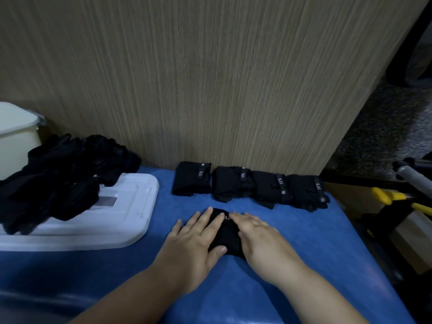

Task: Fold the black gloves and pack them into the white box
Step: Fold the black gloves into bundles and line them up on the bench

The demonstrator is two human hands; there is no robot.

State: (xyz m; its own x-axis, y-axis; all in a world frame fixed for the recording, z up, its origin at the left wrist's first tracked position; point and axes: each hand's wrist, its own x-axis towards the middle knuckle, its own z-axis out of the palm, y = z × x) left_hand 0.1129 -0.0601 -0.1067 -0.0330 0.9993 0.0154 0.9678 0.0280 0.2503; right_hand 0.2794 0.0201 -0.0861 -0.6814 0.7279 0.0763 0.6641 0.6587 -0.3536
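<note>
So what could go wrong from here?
1. The left hand and right hand press flat on the glove; when they lift, its fold may spring open.
2. The unfolded pile lies on the white lid, so it could slide off or block packing.
3. The rightmost folded glove lies near the right edge of the table; a nudge might drop it.
</note>
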